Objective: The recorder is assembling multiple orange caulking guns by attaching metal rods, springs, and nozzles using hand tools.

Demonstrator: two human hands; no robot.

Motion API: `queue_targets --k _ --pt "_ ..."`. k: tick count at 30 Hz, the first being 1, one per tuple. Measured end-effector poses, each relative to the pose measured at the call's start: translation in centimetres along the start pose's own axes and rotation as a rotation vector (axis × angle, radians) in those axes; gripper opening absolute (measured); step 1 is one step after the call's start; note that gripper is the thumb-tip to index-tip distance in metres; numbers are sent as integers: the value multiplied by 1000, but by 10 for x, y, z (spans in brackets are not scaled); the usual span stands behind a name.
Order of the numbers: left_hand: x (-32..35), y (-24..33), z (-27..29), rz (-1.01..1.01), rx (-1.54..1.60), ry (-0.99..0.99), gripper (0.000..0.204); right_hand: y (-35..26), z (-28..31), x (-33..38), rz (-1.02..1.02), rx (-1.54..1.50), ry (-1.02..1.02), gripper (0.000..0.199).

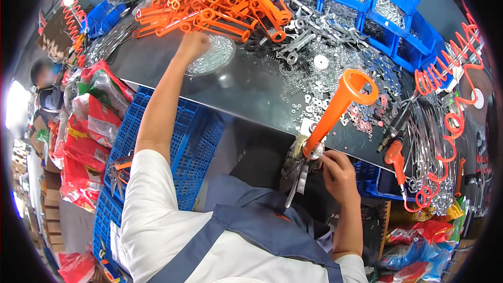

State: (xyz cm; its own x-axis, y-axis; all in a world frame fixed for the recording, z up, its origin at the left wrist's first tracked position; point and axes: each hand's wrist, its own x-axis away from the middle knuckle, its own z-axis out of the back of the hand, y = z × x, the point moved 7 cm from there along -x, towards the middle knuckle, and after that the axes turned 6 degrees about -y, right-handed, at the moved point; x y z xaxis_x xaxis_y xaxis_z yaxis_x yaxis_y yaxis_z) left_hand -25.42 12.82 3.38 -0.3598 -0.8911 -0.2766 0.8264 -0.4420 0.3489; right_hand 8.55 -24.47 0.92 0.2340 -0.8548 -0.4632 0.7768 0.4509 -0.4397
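Pinching a small metal part at the lower end of an orange handle (338, 107), the right hand (339, 174) has its grip narrow, fingertips together, near the counter (251, 94) edge. The handle tilts up and away, ring end uppermost. Farther off, the left hand (192, 44) rests curled on a heap of washers (212, 57) beside piled orange handles (220, 0); its grip cannot be told.

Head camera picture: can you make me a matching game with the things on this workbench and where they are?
Things:
1. orange handle
2. left hand
3. blue bins
4. power screwdriver

Places:
a. far right corner of the bench
b. on a clear dish of small metal parts
c. near bench edge, right of the handle
d. upright, right hand at its base

Pairs: 1-d, 2-b, 3-a, 4-c
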Motion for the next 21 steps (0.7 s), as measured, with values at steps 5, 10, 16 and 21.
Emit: queue_targets --k 5,10,16,21 --pt "14 -44 -8 349 1353 35 10 67 82 26 -373 255 266 19" --pt "36 -31 -29 456 2177 235 15 188 108 95 -863 637 -122 36" --pt "65 21 -42 330 2252 48 18 219 128 102 -901 492 -70 42" --pt "136 115 -52 227 2014 -230 12 197 140 137 -769 436 142 35"
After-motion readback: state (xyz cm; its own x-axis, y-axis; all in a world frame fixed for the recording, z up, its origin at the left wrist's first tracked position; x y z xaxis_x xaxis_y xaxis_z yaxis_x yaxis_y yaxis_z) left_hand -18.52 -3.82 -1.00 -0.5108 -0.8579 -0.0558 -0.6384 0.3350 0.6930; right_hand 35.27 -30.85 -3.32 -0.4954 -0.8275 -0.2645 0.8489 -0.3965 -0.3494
